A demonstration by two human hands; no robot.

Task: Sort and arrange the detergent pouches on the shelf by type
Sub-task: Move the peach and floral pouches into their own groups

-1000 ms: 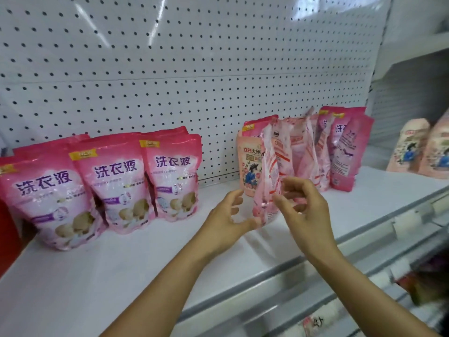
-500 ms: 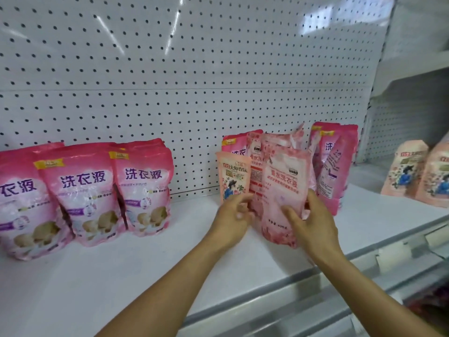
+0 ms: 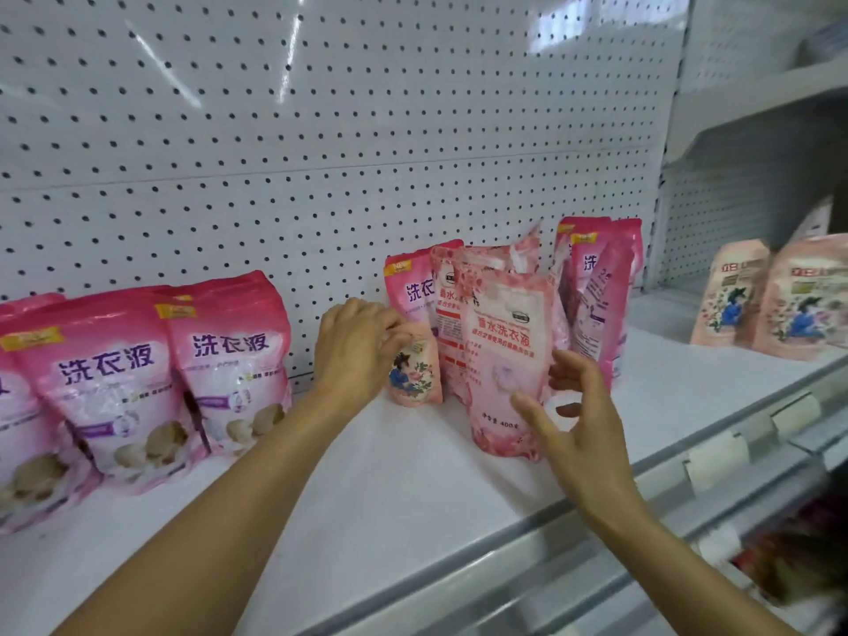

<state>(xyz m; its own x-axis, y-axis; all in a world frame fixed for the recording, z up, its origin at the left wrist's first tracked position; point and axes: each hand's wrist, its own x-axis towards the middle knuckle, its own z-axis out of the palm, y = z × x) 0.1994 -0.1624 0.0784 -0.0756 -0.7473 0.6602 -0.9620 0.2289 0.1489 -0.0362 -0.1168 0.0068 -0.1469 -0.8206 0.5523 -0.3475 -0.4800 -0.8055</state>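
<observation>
The left hand (image 3: 355,346) is gripping the top of a small peach pouch (image 3: 415,371) that is standing on the white shelf (image 3: 390,488), just left of the mixed cluster. The right hand (image 3: 580,433) is hovering with fingers spread and relaxed, holding nothing, just in front of the light-pink floral pouch (image 3: 502,360) standing upright. A row of magenta pouches (image 3: 137,378) is standing well to the left.

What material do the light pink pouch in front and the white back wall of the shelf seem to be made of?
Light pink pouch: probably soft plastic film, semi-glossy; it creases and bulges at the base. Back wall: likely painted sheet metal, smooth and glossy; it has regular punched holes and reflects streaks of light.
</observation>
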